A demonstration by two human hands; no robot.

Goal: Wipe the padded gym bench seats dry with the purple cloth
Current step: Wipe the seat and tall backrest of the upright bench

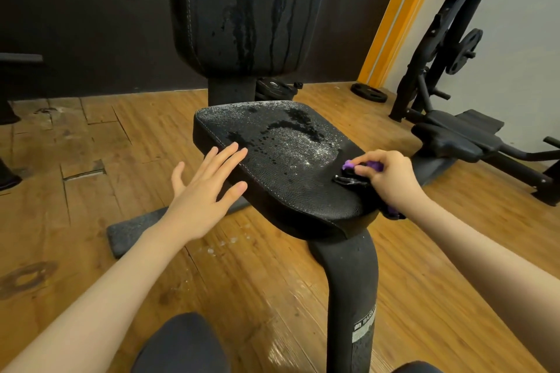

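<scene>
1. Tall black padded backrest [242, 9], upright behind the seat: streaked with dark runs of water from top to bottom. Probably firm foam under stitched vinyl, so likely to take hard pressure without moving; drips likely to run back down onto the seat if wiped second.
2. Black textured vinyl seat pad [278, 160] on a curved black steel post [351, 281]: beaded all over with droplets, with darker pooled patches toward the back edge. Surface looks slick when wet and slightly giving; bolted down, so nothing to lift, only to press against.
3. Worn wooden plank floor [91, 145]: splashes and a wet sheen near the post, a black weight plate [368, 92] lying by the wall, a second black bench [454, 136] off to the right.
4. Left hand [203, 191]: flat and relaxed, fingers [230, 154] straight and spread, tips resting at the left rim of the seat, holding nothing.
5. Right hand [391, 175]: at the right rim of the seat, fingers curled tight and clamped round the cloth.
6. Bunched purple cloth [348, 165]: mostly hidden in the right hand, small tufts showing above and below it, touching the seat edge. Light, limp, absorbent by the look; best opened flatter under the palm for wider contact, and probably in need of wringing once soaked.
</scene>
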